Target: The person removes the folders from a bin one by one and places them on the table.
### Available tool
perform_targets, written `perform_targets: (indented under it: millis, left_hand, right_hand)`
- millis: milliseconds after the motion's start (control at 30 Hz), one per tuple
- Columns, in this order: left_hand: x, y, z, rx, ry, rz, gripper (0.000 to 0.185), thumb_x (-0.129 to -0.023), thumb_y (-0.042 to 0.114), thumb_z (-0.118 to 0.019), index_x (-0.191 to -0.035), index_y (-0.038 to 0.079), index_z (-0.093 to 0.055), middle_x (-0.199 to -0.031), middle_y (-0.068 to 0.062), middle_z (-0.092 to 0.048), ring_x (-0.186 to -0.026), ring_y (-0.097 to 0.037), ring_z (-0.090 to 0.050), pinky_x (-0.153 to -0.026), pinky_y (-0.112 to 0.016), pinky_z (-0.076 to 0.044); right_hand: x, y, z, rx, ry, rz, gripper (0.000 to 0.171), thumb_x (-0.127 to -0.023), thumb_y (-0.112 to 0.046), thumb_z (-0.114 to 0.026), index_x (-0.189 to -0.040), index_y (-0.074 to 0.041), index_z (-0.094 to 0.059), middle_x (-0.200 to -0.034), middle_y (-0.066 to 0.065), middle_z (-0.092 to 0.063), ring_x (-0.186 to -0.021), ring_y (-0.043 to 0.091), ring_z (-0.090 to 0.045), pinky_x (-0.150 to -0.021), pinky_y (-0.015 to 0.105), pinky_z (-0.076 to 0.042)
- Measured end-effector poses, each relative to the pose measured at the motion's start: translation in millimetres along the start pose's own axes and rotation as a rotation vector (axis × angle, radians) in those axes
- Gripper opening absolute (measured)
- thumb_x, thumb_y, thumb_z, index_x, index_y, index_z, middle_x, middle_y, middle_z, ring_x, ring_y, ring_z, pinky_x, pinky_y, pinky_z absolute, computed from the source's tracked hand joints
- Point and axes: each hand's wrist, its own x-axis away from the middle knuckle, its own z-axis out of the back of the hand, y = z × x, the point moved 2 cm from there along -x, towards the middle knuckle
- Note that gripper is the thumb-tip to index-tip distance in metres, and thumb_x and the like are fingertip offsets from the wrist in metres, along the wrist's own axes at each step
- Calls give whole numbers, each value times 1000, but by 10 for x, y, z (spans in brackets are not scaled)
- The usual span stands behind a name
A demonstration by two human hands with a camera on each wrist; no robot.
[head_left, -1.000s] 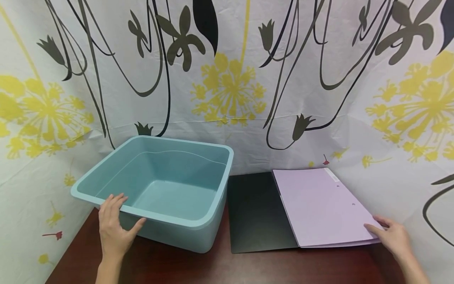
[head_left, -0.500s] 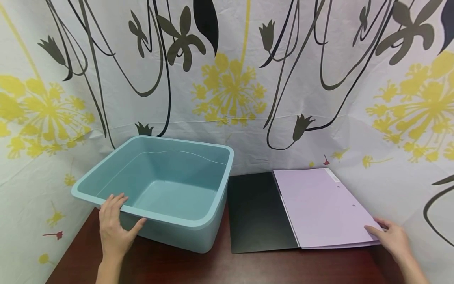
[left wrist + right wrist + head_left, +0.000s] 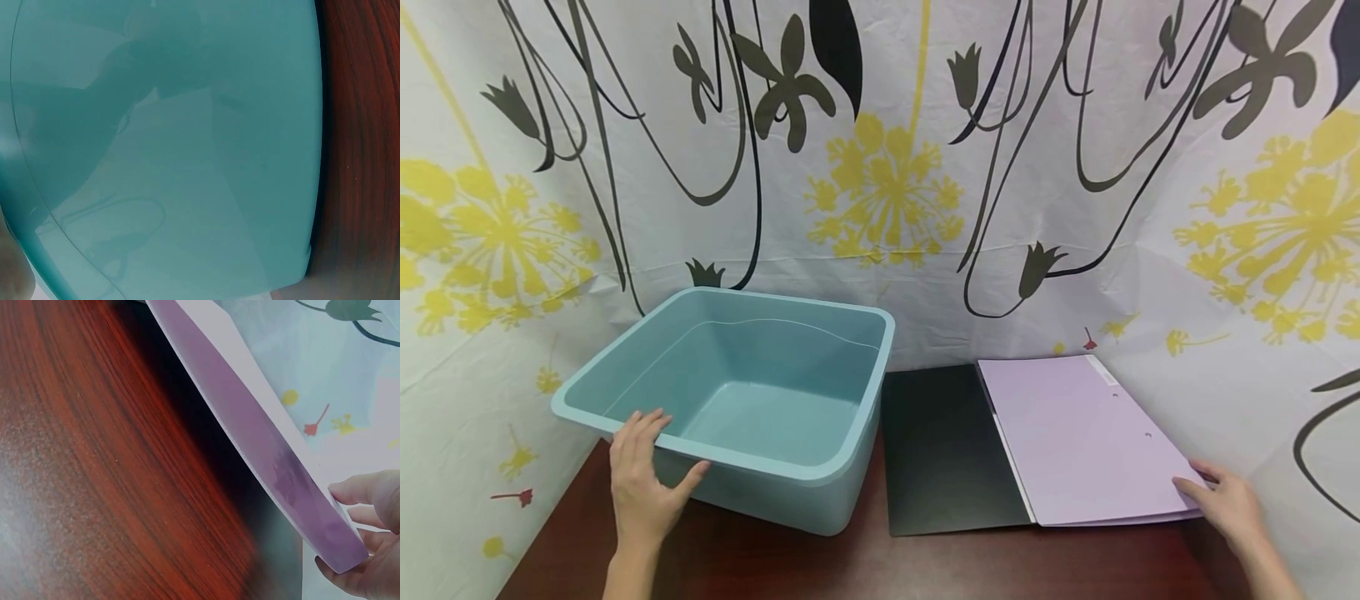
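Note:
A light blue plastic basin stands at the left of the table. My left hand holds its near rim, the fingers over the edge and the thumb on the outer side. To the right lies an open folder with a lilac panel on the right and a black panel on the left. My right hand pinches the lilac panel's near right corner, thumb on top and other fingers below. In the right wrist view the lilac edge shows a lengthwise gap between its layers.
The dark red-brown wooden table runs along the front. Behind and at both sides hangs a white cloth with yellow, grey and black flower prints. The folder's black panel lies close beside the basin.
Almost nothing differs. The lilac panel and the right hand have shifted very slightly to the right, showing a little more white at the fold. The left hand and the basin stay in place.

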Motion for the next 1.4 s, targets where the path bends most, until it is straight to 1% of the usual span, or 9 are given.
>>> perform_targets:
  millis: [533, 833, 1133, 1200, 1233, 1267, 1333, 1367, 1400]
  left_hand:
    - [3, -5, -12, 3, 4, -3, 86, -72, 71, -53, -110, -6, -56, -113, -25, -54, -118, -44, -38, -106, -53, -16]
    - [8, -1, -10, 4, -3, -4, 86, -72, 71, -53, -111, -6, -56, -115, -25, -53, -120, -43, -38, -106, -54, -15]
    - [8, -2, -10, 2, -5, -5, 86, -72, 71, -53, -111, -6, -56, -115, -25, -53, -122, -40, -37, -106, -54, -15]
    - [9, -3, -10, 2, -4, -5, 86, -72, 71, -53, -111, -6, -56, -115, -25, -53, -123, -39, -37, -106, -54, -15]
    - [9, -4, -11, 3, -4, -6, 86, -72, 71, -53, -111, -6, -56, -115, -25, -53, -123, -39, -37, -106, -54, -15]
    - [9, -4, -11, 3, -4, -6, 86, -72, 71, -53, -111, -6, -56, -115, -25, -53, -123, -39, -37, -106, -54, -15]
    - [9, -4, -10, 1, -3, -6, 86, -72, 71, -52, -111, -6, -56, -115, -25, -53, -122, -40, -37, -106, -54, -15]
    - [9, -4, -10, 1, -3, -6, 86, -72, 71, -52, -111, -6, -56, -115, -25, -53, -121, -41, -37, -106, -54, -15]
    - [10, -5, -9, 1, -2, -6, 86, -72, 71, -52, -110, -6, -56, -114, -25, -53, -121, -41, -37, -106, -54, -15]
  right_hand:
    - [-7, 22, -14, -7, -31, 7, 51, -84, -18, -57, -114, 22, -43, -116, 43, -40, -103, 58, -36, -84, 59, -31]
    - [-14, 24, -16, -10, -29, 21, 50, -85, -14, -56, -115, 24, -42, -117, 44, -37, -106, 59, -34, -87, 61, -28]
    - [-23, 30, -19, -3, -14, 55, 48, -84, -11, -57, -113, 25, -43, -114, 44, -40, -104, 59, -36, -84, 59, -30]
    - [-25, 28, -14, 0, -8, 67, 48, -83, -10, -58, -112, 25, -43, -111, 44, -43, -101, 58, -42, -81, 50, -39]
    - [-25, 22, -10, 6, -4, 69, 47, -83, -10, -58, -112, 25, -43, -109, 44, -45, -99, 57, -45, -77, 43, -43]
    - [-28, 14, -3, 7, -1, 72, 48, -83, -10, -59, -112, 25, -44, -108, 43, -47, -94, 52, -52, -72, 34, -46]
    - [-36, -11, 12, 4, 3, 85, 48, -83, -12, -60, -112, 24, -45, -105, 43, -49, -87, 48, -57, -60, 19, -43]
    - [-41, -27, 21, 5, 6, 92, 49, -83, -13, -61, -112, 23, -46, -104, 42, -51, -79, 39, -63, -55, 14, -39]
    - [-43, -43, 27, 1, 8, 94, 50, -83, -15, -62, -112, 23, -46, -104, 42, -51, -78, 37, -63, -54, 11, -35]
